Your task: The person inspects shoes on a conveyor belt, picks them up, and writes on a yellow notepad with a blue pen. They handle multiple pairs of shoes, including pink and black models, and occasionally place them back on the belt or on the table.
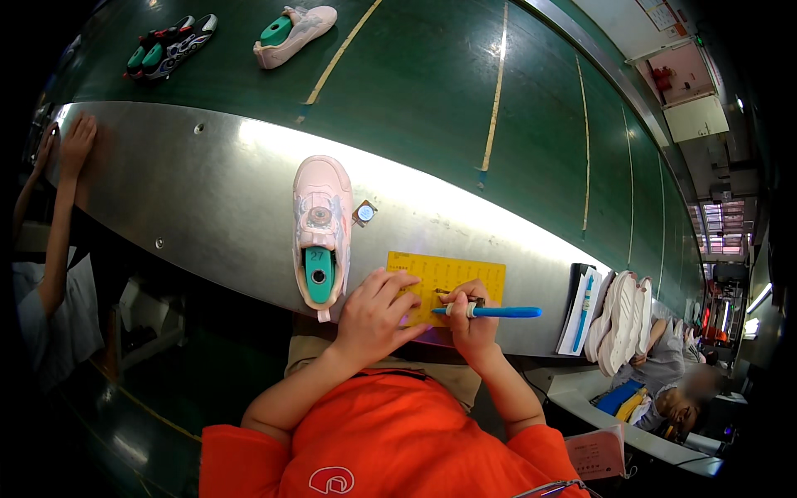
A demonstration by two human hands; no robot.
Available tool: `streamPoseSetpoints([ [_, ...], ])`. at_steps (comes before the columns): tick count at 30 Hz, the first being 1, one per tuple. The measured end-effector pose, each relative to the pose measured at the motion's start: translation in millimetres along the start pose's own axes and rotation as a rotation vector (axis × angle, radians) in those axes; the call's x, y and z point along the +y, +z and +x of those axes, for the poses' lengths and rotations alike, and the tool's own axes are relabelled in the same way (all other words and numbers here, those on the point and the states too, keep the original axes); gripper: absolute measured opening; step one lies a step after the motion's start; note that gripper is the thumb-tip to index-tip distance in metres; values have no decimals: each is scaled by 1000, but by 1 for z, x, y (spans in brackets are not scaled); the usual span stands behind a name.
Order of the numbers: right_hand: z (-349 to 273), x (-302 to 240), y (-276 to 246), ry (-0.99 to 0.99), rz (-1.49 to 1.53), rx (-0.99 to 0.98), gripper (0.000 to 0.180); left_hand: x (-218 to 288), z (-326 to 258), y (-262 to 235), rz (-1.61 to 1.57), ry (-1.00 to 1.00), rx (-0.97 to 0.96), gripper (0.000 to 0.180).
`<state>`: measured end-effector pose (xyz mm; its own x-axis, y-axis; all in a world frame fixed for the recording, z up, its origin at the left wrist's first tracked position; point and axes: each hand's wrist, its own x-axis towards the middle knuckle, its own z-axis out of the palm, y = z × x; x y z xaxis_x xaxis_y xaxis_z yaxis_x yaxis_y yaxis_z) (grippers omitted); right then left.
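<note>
Writing on a card at a conveyor-side ledge, read left to right. Just left of the fingers, a pink shoe (pixel 322 226) with a teal last stands on the steel ledge (pixel 183 183), toe pointing away. The left hand (pixel 371 314) lies fingers spread and nearly flat, fingertips (pixel 404 282) pressing the near left part of the yellow card (pixel 448 278); it grips nothing. For a clean mark, this hand should likely pin the card firmly so it cannot slide. The right hand (pixel 469 319) is curled closed around a blue pen (pixel 490 312), barrel pointing right, tip at the card's middle beneath the fingers. A light, steady pinch near the tip would probably serve best. Well right of the fingers lie stacked white soles (pixel 621 319).
</note>
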<state>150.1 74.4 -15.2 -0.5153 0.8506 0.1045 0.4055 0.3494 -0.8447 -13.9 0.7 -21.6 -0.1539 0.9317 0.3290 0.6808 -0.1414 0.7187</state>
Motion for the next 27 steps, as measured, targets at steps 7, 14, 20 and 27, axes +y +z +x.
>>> streamPoseSetpoints([
  [7,-2,-3,2,136,71,57,10,-1,-1,2,7,-8,-8,25],
  [14,-2,4,1,14,6,23,15,-3,-3,1,4,3,-49,28],
  [20,-1,1,2,7,-3,33,15,-2,-1,3,6,-4,9,21],
  [27,-1,-2,4,113,49,68,11,-2,-1,2,-3,-3,-3,22],
])
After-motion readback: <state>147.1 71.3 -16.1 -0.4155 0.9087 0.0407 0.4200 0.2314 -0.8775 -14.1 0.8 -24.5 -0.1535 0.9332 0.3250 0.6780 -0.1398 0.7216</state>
